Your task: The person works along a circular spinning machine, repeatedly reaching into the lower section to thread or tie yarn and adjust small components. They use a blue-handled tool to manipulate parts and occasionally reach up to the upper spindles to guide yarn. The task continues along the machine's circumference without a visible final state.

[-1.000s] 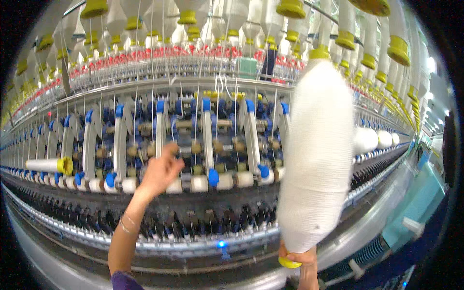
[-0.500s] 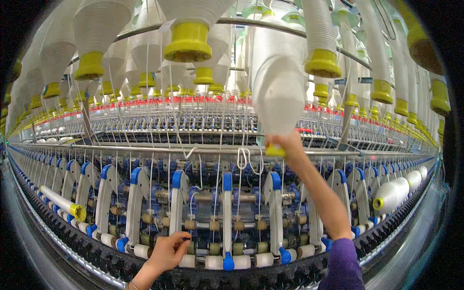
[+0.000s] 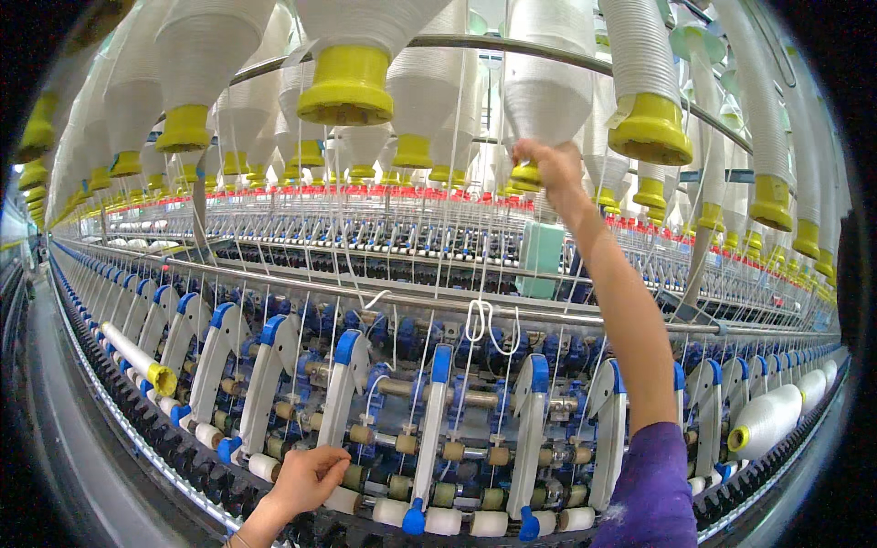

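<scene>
Reaching up and away, my right hand (image 3: 552, 172) is wrapped around the yellow lower end of a big white roving bobbin (image 3: 550, 84). The bobbin is upright among the hanging ones, its top out of the picture. Low in front, my left hand (image 3: 312, 477) is closed with thumb and fingers together. Whatever it may pinch is too small to make out. It is over the white front rollers (image 3: 393, 511), beside a grey drafting arm with a blue cap (image 3: 347, 345).
More white bobbins with yellow ends (image 3: 345, 87) hang overhead on both sides. A metal rail (image 3: 411, 294) crosses behind the drafting arms, with a looped white strand (image 3: 479, 320) on it. One thin bobbin (image 3: 137, 358) lies at left, fuller ones (image 3: 769, 425) at right.
My right hand has lifted the bobbin up to the height of the hanging row. My left hand stays low by the rollers, and the view has tilted and shifted slightly.
</scene>
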Demonstrator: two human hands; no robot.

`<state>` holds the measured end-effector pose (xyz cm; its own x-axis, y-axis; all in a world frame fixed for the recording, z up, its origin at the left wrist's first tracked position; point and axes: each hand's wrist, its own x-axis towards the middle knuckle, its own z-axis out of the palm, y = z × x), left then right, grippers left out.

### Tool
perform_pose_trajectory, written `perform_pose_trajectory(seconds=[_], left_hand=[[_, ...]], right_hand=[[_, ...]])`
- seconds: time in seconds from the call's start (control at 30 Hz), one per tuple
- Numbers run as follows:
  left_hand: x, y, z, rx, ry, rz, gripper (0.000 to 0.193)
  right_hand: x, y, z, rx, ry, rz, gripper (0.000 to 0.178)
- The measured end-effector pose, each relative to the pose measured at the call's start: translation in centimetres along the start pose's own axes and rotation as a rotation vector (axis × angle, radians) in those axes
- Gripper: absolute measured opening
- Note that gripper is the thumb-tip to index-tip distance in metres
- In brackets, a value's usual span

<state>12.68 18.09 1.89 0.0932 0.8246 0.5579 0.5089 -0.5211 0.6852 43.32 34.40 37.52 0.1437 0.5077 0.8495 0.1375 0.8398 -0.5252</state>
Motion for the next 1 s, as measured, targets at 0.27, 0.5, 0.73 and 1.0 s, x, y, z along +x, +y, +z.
perform_pose_trajectory(seconds=[0.27, 0.5, 0.73, 1.0], left_hand=[[2.0, 3.3, -1.7, 0.095, -0.312, -0.242, 0.031], [21.5, 22.8, 0.2, 0.759, 0.458, 1.053, 0.05], [35.6, 34.1, 0.0, 0.464, 0.437, 0.874, 0.049], [27.7, 24.7, 8.1, 0.317, 0.619, 0.952, 0.077]], right_hand=[[-0.3, -2.3, -2.1, -0.779, 0.062, -0.203, 0.059], [-2.6, -1.0, -2.7, -0.793, 0.039, -0.394, 0.044], [-2.3, 0.1, -2.6, -0.731, 0.214, -0.434, 0.047], [-2.4, 3.4, -4.5, 0.743, -0.25, 0.032, 0.044]])
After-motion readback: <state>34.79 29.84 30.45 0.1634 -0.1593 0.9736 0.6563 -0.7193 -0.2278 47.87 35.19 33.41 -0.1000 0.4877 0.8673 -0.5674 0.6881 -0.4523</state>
